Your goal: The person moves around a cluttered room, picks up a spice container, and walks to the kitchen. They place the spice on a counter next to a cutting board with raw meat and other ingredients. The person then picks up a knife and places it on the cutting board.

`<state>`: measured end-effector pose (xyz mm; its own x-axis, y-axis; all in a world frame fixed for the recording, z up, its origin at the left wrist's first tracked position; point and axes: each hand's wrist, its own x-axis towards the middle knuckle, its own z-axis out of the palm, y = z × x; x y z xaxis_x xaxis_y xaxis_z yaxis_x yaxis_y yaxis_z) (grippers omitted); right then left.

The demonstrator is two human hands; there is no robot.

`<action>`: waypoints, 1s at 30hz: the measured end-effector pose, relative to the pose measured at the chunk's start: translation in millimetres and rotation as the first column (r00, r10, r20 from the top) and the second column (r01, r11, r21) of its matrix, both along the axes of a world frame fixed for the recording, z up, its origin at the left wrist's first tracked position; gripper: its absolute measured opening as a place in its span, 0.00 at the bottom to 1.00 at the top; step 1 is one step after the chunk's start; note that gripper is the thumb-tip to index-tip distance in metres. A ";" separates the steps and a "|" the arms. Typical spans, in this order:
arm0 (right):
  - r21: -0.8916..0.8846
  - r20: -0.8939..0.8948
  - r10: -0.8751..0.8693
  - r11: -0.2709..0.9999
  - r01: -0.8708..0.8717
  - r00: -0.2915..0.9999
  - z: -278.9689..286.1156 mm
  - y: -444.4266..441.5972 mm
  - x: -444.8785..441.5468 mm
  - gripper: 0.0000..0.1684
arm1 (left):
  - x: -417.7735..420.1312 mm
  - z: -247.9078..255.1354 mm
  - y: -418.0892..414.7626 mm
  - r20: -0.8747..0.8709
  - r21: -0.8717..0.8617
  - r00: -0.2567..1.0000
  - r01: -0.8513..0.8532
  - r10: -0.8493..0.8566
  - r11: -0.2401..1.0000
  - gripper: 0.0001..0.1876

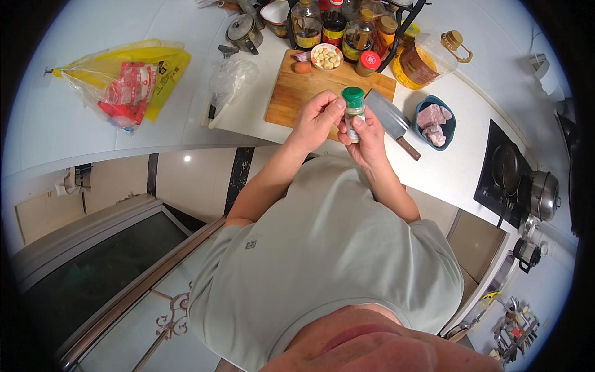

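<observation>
My right hand (368,137) grips a small clear seasoning jar (355,111) with a green cap and a pale label, upright over the front of the cutting board. My left hand (320,116) is curled, its thumb and forefinger pinched together at the jar's side, just below the cap. Whether a bit of wrap lies between those fingertips is too small to tell. Beneath the hands is the wooden cutting board (288,95). A cleaver (388,114) lies just right of my right hand, its blade partly on the board and its wooden handle on the counter.
On the board's far side are a bowl of garlic cloves (327,58), a carrot piece (302,68) and a red-lidded jar (368,63). Sauce bottles (334,25) stand behind. To the right are an oil jug (420,60), a container of raw meat (434,123) and a cooktop (488,172).
</observation>
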<state>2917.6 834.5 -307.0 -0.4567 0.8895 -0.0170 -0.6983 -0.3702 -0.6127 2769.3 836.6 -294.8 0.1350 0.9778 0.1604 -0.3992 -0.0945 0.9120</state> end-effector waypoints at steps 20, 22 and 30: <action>0.298 0.524 -0.175 0.955 0.013 0.834 -4.8 6.8 11.4 0.18 | -9.3 11.6 -3.2 0.144 -0.317 0.989 0.088 -0.044 0.944 0.17; 0.272 0.454 -0.146 0.962 0.019 0.879 -1.4 -1.1 5.9 0.18 | -2.2 5.2 -6.3 0.356 -0.294 0.934 0.133 -0.021 0.947 0.17; -0.144 0.092 0.052 0.989 -0.038 0.994 22.5 -16.7 1.4 0.18 | 6.6 16.2 -22.4 0.290 -0.262 0.953 -0.013 0.091 0.965 0.17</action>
<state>2919.0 817.8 -284.6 -0.4862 0.8537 -0.1866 -0.6199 -0.4875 -0.6149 2775.9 814.2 -278.6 0.0672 0.9953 -0.0694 -0.6559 0.0964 0.7486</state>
